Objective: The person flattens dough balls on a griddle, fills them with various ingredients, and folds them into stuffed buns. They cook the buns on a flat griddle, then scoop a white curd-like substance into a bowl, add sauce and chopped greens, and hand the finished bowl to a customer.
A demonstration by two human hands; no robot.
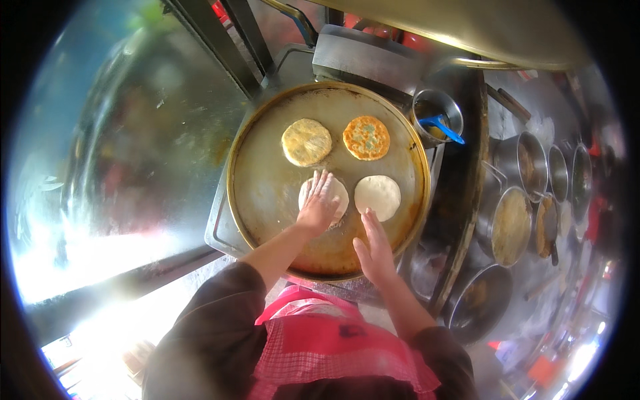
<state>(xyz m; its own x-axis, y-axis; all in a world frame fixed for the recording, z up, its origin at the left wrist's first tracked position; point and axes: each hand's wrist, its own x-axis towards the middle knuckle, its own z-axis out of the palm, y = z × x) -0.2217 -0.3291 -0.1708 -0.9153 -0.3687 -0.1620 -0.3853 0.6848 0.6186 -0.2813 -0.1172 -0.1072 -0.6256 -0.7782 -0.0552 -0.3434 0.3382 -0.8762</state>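
Observation:
A large round metal griddle [260, 200] with a raised rim lies before me, with flat dough rounds on it. My left hand [320, 207] lies flat with spread fingers on a pale round of dough [342, 195], covering much of it. Beside it on the right is another pale dough round [378, 195]; the fingertips of my right hand [374, 250] are at its lower edge, and whether they touch it I cannot tell. Farther back are a lightly cooked flatbread [306, 142] on the left and a browned flatbread [366, 138] with green spots on the right.
A metal pot [420, 107] with a blue-handled utensil [442, 128] stands at the griddle's back right. Behind is a steel box-like piece [367, 52]; a large metal lid [480, 30] hangs above. Several metal containers, including one of pale filling [510, 232], stand beyond the wooden edge [462, 250] on the right.

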